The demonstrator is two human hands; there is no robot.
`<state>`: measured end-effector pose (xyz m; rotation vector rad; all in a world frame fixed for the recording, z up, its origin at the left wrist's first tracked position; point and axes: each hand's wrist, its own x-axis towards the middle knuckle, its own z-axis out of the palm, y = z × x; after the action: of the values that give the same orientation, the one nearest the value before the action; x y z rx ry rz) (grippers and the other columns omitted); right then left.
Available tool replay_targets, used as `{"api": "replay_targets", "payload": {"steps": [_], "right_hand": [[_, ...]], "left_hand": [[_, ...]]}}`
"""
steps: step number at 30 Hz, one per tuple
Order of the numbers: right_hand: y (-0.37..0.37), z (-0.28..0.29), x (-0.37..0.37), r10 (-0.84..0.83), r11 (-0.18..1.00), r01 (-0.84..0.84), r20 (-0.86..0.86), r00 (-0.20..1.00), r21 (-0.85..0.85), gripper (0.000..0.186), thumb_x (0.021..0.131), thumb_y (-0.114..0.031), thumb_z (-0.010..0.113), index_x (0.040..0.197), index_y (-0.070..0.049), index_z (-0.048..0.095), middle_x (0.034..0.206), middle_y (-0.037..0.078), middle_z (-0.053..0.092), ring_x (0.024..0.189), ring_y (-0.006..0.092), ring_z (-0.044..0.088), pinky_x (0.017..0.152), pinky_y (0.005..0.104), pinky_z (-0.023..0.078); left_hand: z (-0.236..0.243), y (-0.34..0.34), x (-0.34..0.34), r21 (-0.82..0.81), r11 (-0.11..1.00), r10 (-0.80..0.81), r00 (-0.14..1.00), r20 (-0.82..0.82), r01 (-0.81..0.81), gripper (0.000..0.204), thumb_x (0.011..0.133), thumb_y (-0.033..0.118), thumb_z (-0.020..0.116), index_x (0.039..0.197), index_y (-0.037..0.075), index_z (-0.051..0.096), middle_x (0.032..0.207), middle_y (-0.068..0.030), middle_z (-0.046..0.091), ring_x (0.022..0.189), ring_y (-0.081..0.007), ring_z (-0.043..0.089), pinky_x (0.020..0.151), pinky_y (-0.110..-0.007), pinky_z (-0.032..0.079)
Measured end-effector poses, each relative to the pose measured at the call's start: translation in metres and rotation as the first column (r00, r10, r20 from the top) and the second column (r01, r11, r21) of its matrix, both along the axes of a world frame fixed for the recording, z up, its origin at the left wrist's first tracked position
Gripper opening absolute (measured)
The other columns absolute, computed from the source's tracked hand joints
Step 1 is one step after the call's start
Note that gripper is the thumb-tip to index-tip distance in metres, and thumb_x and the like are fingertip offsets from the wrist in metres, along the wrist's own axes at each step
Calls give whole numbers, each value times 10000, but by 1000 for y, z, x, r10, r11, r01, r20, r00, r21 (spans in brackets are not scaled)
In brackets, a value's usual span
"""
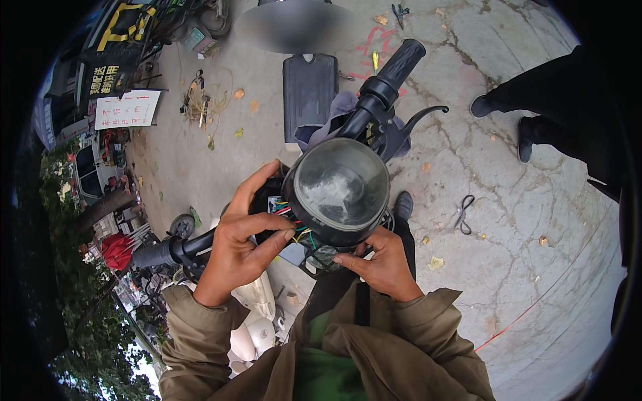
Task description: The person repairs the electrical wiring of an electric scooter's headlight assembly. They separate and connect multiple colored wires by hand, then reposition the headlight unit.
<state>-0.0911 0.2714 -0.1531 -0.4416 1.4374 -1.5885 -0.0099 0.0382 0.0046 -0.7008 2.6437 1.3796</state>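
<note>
In front of me a round headlight (342,184) with a clear domed lens sits between two black handlebar grips. Thin coloured wires (301,230) spill from the dark opening at its left and lower side. My left hand (244,237) is beside that opening, its thumb and index fingertip pinched on the wires while the other fingers rest along the black housing. Below the lens, my right hand (384,264) is closed on the edge of a dark display housing (324,259), thumb on top; its other fingers are partly hidden.
The right grip (394,70) and brake lever (418,120) point away from me; the left grip (157,254) points left. On the cracked ground lie a black plastic case (309,93), a yellow screwdriver (376,62) and a looped black cord (463,214). A person's legs (535,100) are at right.
</note>
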Motion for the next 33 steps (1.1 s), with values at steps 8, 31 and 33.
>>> {"api": "replay_targets", "payload": {"steps": [8,31,33], "right_hand": [[-2,4,-1,-30,998,25,74,997,63,335,768,-107,1012,878,0,715,857,48,650,699,132,563,642,316,478],[-5,4,4,-84,994,91,-114,990,62,342,773,-125,1003,853,-24,686,826,51,634,648,147,564,581,325,462],[-5,3,4,-90,993,98,-118,989,61,340,775,-123,1001,852,-24,685,826,53,633,648,149,567,581,325,463]], "left_hand": [[-2,0,2,3,1000,4,1000,-7,-4,158,859,-35,835,1000,33,859,1705,-269,463,1533,-397,531,1259,-480,388],[0,3,2,1,1000,9,1000,10,-9,168,850,-35,841,999,39,864,1701,-279,467,1538,-401,527,1262,-478,390],[1,3,1,-4,1000,3,1000,12,-3,172,846,-31,845,999,45,865,1695,-283,478,1541,-405,525,1261,-478,389]]}}
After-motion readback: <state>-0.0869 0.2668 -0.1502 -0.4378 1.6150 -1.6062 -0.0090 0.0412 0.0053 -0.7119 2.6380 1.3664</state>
